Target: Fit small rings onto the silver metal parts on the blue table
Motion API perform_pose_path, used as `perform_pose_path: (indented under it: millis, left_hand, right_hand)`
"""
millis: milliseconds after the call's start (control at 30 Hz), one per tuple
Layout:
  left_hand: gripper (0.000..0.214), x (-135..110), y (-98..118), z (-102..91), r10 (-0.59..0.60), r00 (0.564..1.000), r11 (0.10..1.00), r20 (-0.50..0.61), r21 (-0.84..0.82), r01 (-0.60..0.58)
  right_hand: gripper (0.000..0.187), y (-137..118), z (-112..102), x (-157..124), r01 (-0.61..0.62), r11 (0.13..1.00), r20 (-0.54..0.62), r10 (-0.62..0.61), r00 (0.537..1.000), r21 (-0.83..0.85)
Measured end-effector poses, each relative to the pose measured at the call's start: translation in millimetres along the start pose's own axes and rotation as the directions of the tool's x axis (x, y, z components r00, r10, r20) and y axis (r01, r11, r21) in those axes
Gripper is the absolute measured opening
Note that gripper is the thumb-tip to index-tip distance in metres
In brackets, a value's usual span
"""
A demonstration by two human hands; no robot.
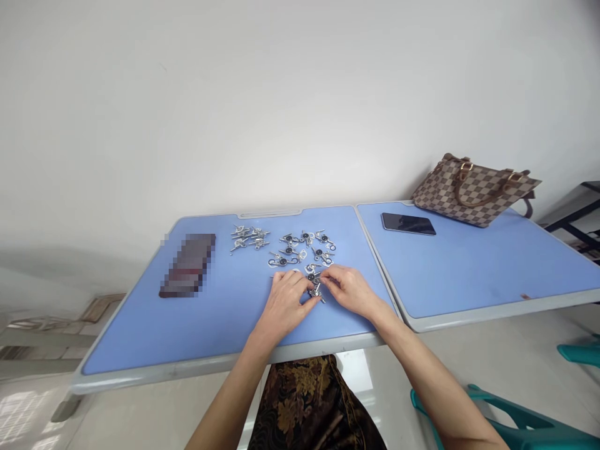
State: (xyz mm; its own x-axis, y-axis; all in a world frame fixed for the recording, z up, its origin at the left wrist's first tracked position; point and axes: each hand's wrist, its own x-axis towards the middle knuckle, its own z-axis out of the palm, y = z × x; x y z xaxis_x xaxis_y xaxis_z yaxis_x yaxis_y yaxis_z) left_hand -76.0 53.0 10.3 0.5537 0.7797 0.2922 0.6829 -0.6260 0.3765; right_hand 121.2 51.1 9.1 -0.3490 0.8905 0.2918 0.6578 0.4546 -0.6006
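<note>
My left hand (pixel 285 299) rests low over the blue tabletop, fingers curled and thumb against a small silvery metal piece with a black round disc (pixel 311 277). From the other side, my right hand (pixel 350 289) pinches the same piece's right edge with thumb and forefinger. Right beneath it, by the left thumb, lies another small metal piece (pixel 316 292), partly covered. Just beyond my hands are several similar metal pieces with black discs (pixel 290 250), some with rings and pale flat plates. Farther left sits a cluster of plain silvery metal parts (pixel 250 236). The exact kind of these parts is too small to tell.
A blurred-out dark flat object (pixel 190 265) lies at the left of the blue table (pixel 225 319). On the adjoining table (pixel 469 269) are a black phone (pixel 409 224) and a checkered handbag (pixel 475 190). A white wall stands behind; a green stool (pixel 529 428) is at lower right.
</note>
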Motion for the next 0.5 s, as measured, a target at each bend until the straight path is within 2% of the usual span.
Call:
perform_pose_path:
  millis: [167, 267, 400, 500]
  left_hand:
    - [0.009, 0.4, 1.2, -1.6, -0.005, 1.0, 1.0, -0.001, -0.011, 0.005]
    - [0.013, -0.2, 1.8, -2.4, -0.004, 1.0, 1.0, -0.011, -0.022, 0.003]
    - [0.011, -0.5, 2.2, -4.0, 0.006, 1.0, 0.999, -0.013, -0.045, -0.007]
    - [0.008, -0.1, 2.3, -4.9, 0.013, 1.0, 0.998, -0.006, -0.064, -0.013]
  right_hand:
    - [0.015, 0.7, -4.7, 0.7, -0.059, 0.998, -0.112, 0.054, 0.992, -0.037]
    - [0.016, 7.6, -10.3, 0.3, -0.125, 0.98, -0.169, 0.099, 0.981, -0.152]
    - [0.019, 25.7, -21.8, -2.1, -0.264, 0.902, -0.216, 0.198, 0.956, -0.342]
    - [0.02, 37.2, -29.0, -4.3, -0.337, 0.858, -0.248, 0.255, 0.935, -0.388]
